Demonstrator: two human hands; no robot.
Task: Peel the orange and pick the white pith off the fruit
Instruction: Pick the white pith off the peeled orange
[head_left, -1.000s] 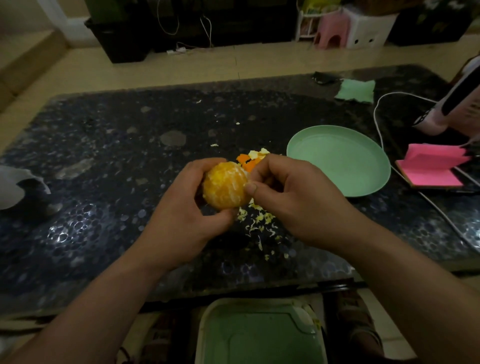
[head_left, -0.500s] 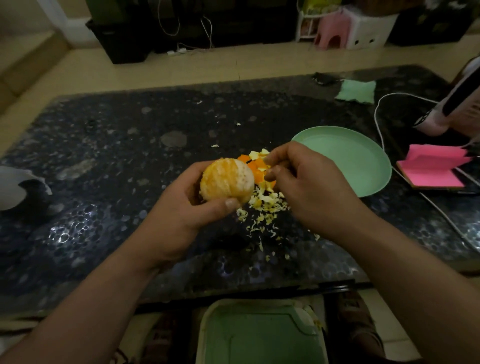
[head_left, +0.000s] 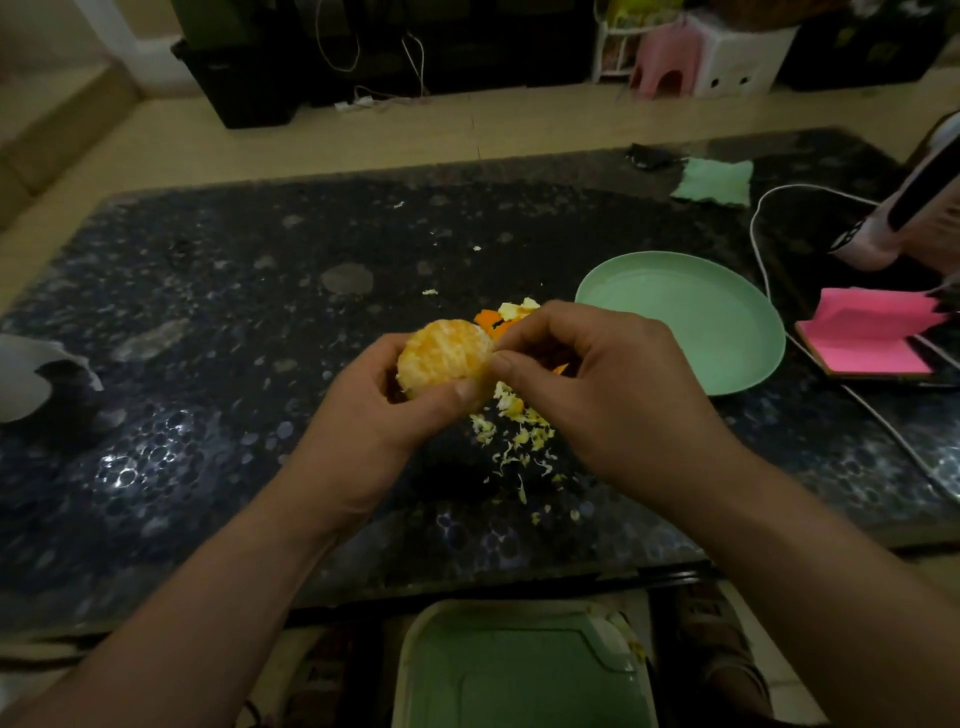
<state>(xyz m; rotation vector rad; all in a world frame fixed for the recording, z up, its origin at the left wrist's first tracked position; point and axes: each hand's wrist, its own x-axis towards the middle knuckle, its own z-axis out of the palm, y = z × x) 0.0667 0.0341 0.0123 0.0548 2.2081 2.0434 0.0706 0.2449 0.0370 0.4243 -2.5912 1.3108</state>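
Orange (head_left: 444, 358), fully peeled, is held above the dark speckled table (head_left: 208, 322) at the centre of the frame. It is gripped by the left hand (head_left: 374, 431), with the thumb laid across its lower front and the fingers curled behind it. Streaks of white pith (head_left: 415, 376) are noted over the exposed segments. The right hand (head_left: 608, 400) is closed against the fruit's right edge, thumb and forefinger pinched together on the white pith there; the strand itself is too small to be made out. The remaining fingers are curled under.

Pith scraps (head_left: 514, 436) are scattered on the table directly below and between the hands. Orange peel pieces (head_left: 493, 318) lie just beyond the fruit, partly hidden by the right hand. A green plate (head_left: 685, 322) stands right of centre, near the right hand. Pink sticky notes (head_left: 872, 340) and a white cable (head_left: 761, 249) are recorded at the right edge, and a green cloth (head_left: 714, 182) at upper right. A green bin (head_left: 519, 675) is seen at bottom centre, below the table edge.
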